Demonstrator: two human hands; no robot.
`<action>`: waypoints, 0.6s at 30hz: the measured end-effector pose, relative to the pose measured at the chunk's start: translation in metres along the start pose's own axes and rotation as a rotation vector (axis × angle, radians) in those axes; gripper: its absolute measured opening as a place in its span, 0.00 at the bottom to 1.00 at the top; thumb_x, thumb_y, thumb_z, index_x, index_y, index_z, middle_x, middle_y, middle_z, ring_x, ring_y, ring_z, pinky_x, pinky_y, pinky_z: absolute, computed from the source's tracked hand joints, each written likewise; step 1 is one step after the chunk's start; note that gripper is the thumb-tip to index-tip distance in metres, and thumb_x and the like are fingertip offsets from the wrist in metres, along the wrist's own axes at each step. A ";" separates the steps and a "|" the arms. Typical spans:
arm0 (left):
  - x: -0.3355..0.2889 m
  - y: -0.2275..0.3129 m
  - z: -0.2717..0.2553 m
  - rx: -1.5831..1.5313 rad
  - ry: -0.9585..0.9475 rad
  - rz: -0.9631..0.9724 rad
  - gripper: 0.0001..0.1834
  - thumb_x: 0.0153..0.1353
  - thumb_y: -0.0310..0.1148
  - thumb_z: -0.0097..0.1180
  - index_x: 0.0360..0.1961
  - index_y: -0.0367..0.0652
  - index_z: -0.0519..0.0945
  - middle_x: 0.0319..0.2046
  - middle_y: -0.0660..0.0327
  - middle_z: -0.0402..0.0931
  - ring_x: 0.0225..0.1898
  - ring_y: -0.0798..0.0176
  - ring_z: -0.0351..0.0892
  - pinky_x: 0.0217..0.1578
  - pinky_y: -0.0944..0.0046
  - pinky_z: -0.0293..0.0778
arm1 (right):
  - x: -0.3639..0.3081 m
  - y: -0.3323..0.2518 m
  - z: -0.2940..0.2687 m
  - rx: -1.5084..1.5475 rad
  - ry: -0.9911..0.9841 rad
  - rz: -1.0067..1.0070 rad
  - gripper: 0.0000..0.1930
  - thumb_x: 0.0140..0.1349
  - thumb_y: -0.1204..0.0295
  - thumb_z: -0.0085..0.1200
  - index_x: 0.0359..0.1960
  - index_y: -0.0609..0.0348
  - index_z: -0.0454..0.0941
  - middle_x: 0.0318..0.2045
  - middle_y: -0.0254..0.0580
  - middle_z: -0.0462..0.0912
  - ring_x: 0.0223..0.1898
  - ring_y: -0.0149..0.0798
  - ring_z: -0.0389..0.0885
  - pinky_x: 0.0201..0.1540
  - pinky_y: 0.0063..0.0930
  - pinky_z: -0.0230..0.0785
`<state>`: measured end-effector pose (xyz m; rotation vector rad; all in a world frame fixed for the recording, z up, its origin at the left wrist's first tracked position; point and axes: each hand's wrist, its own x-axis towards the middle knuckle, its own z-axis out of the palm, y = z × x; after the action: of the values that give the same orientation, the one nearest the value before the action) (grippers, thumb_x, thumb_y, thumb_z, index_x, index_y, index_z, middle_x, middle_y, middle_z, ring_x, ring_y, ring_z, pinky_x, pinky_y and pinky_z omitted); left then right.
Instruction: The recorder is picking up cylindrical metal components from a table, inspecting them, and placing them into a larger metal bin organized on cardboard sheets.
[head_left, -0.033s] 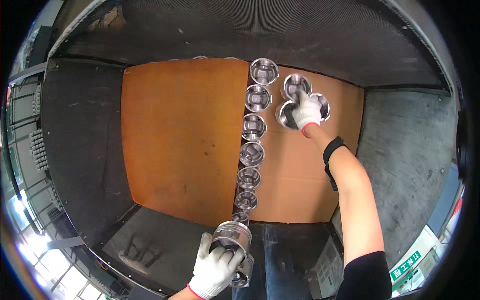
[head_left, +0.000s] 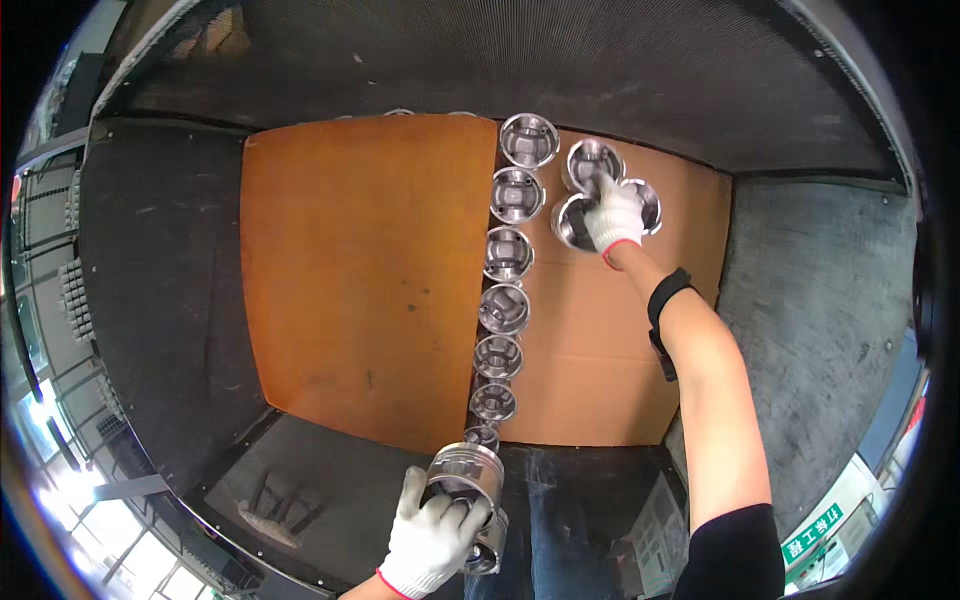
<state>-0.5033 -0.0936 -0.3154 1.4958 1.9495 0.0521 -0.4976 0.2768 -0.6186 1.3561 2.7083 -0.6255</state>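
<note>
My left hand, in a white knit glove, is closed around two metal pistons, an upper one and a lower one, near the lower edge. With fingers hooked among three pistons over the brown cardboard sheet, my gloved right hand grips the cluster: one piston beyond the fingers, another to the left, a third to the right. Its fingertips are partly blurred. A column of several pistons, hollow ends up, runs along the cardboard's left side.
An orange-brown board lies left of the piston column, with a few rims showing past its far edge. Cardboard spreads to the right. Dark walls of a large box surround both. Windows and shelving stand outside at the left.
My right hand and the three pistons have shifted slightly away from me together. The view has also tilted a little. My left hand keeps its hold.
</note>
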 end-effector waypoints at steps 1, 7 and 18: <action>0.004 -0.002 0.009 -0.006 0.047 0.027 0.19 0.30 0.39 0.65 0.29 0.50 0.79 0.20 0.66 0.74 0.27 0.63 0.74 0.56 0.28 0.60 | 0.006 -0.001 0.001 -0.002 -0.002 0.002 0.24 0.49 0.73 0.57 0.51 0.43 0.76 0.36 0.64 0.78 0.39 0.60 0.79 0.44 0.47 0.74; 0.035 0.003 0.041 0.001 0.166 0.108 0.14 0.40 0.34 0.58 0.32 0.47 0.81 0.18 0.65 0.66 0.26 0.63 0.70 0.51 0.39 0.69 | 0.005 -0.007 -0.011 0.043 0.009 -0.021 0.30 0.48 0.67 0.60 0.57 0.46 0.72 0.37 0.62 0.78 0.39 0.60 0.80 0.46 0.48 0.74; 0.091 0.026 0.144 0.096 -0.012 0.310 0.19 0.52 0.35 0.52 0.46 0.43 0.79 0.24 0.62 0.76 0.33 0.63 0.79 0.63 0.40 0.62 | -0.135 -0.008 0.040 0.244 0.081 -0.225 0.35 0.50 0.81 0.49 0.65 0.49 0.64 0.40 0.56 0.75 0.42 0.57 0.76 0.45 0.50 0.70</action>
<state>-0.4169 -0.0570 -0.4596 1.8459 1.7163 0.0859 -0.4262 0.1557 -0.6227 1.1486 2.9564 -0.9670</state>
